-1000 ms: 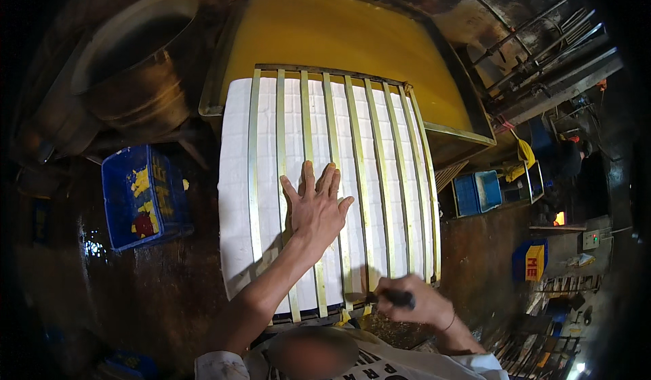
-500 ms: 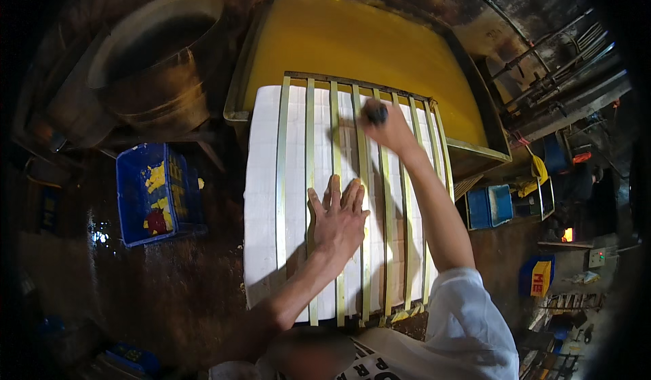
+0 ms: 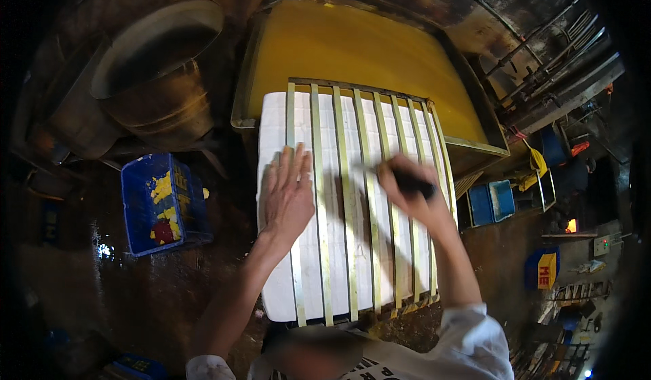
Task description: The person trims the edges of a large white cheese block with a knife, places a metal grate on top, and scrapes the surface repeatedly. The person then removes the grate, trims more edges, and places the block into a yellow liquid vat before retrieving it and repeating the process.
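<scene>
A white slab [image 3: 342, 244] lies under a metal frame of long parallel bars [image 3: 347, 197], resting against a large tray of yellow liquid [image 3: 352, 47]. My left hand [image 3: 286, 193] lies flat, fingers spread, on the slab's left side across the bars. My right hand [image 3: 410, 190] is shut on a dark-handled tool [image 3: 415, 184], held between bars on the right half of the slab. The tool's tip is hidden by my fingers.
A big round metal vat [image 3: 152, 74] stands at the upper left. A blue crate with yellow stains [image 3: 159, 203] sits left of the slab. Small blue bins [image 3: 493, 202] and metal rods [image 3: 556, 47] lie to the right. The floor is dark and wet.
My right hand with the tool went from the near end up to the far end of the slab and has come back to its middle. My left hand shifted left.
</scene>
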Demonstrator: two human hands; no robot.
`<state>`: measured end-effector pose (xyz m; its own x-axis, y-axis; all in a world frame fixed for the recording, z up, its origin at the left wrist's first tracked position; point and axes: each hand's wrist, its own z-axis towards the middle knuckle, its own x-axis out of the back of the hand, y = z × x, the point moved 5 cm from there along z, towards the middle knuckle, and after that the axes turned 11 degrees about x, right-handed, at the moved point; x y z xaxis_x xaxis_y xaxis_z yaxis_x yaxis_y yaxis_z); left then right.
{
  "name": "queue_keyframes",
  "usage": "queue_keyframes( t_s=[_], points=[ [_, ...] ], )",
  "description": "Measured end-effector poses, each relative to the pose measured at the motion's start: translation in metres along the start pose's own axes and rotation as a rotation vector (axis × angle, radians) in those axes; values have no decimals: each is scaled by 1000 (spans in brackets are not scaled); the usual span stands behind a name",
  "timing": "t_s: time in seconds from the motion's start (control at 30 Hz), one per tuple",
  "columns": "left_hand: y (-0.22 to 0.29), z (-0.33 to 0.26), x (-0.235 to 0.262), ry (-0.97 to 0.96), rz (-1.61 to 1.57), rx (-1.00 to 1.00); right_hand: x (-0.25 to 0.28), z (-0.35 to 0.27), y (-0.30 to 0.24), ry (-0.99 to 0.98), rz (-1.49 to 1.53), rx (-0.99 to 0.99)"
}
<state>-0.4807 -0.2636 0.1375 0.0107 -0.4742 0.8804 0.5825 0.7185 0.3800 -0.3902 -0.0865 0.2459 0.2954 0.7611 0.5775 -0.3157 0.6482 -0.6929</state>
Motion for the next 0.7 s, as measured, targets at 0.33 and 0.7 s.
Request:
queue_keyframes(
  t_s=[0.33, 0.7],
  points=[
    [-15, 1, -40, -79, 91, 58, -31, 113, 127, -50, -461, 48],
    [-19, 8, -41, -4, 44, 25, -49, -149, -83, -408, 188, -539]
  ],
)
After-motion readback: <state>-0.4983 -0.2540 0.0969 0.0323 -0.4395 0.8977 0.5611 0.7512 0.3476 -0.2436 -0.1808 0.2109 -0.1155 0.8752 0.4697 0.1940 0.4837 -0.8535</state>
